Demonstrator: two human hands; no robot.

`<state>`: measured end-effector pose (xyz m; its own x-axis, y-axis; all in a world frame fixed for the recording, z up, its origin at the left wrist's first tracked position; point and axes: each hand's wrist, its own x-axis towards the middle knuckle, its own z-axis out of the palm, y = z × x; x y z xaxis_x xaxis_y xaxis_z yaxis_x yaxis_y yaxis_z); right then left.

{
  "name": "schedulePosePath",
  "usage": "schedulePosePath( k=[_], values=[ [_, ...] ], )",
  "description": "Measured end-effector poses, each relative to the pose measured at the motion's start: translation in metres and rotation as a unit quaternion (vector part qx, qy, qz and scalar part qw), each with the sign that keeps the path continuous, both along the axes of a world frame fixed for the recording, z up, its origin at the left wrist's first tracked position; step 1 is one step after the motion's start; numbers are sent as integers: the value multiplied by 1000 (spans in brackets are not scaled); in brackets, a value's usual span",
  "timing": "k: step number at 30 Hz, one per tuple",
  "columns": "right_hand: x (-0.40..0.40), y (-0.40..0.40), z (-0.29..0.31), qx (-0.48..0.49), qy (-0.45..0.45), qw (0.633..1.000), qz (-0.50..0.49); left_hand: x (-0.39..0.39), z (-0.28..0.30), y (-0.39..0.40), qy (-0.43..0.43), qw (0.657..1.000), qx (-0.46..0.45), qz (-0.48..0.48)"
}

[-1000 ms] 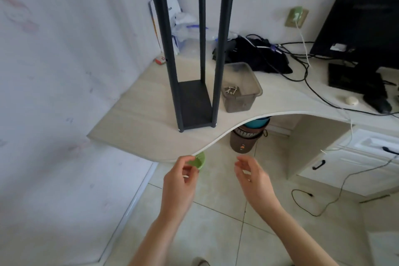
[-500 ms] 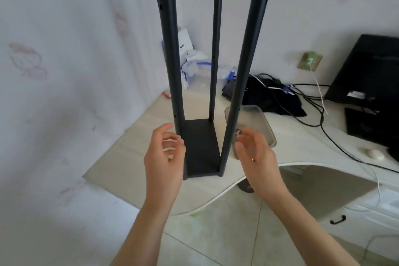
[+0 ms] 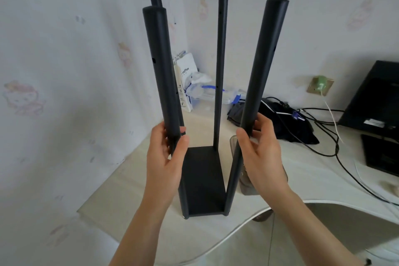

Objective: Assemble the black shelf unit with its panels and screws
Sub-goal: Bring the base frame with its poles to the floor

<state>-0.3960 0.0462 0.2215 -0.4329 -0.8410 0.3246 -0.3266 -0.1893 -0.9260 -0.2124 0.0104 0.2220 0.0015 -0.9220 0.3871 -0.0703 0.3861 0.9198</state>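
Black round poles (image 3: 257, 101), both hands gripping

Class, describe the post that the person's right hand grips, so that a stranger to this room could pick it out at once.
Find the black shelf frame standing on the pale desk. Four black posts rise from its bottom panel. The right hand grips the near right post: closest to the camera on that side, and leaning outward at the top.

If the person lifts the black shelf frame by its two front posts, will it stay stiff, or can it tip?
The shelf frame probably flexes a little: only one bottom panel joins the four posts, whose tops stand free. It looks tall on a narrow base, so a sideways push may tip it. The left hand and right hand each grip a front post, which should steady it.
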Motion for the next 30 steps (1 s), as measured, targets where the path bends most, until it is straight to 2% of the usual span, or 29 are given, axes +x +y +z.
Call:
schedulePosePath(
  k=[7, 17, 30],
  values=[
    [4, -21, 2, -72, -10, 997, 6, -4, 7, -23, 7, 997, -34, -64],
    [14, -37, 1, -110, -18, 994, -9, -3, 15, -33, 11, 998, -36, -56],
    [56, -15, 31, -139, -9, 984, -114, 31, 49, -30, 73, 988, -22, -132]
  ],
)
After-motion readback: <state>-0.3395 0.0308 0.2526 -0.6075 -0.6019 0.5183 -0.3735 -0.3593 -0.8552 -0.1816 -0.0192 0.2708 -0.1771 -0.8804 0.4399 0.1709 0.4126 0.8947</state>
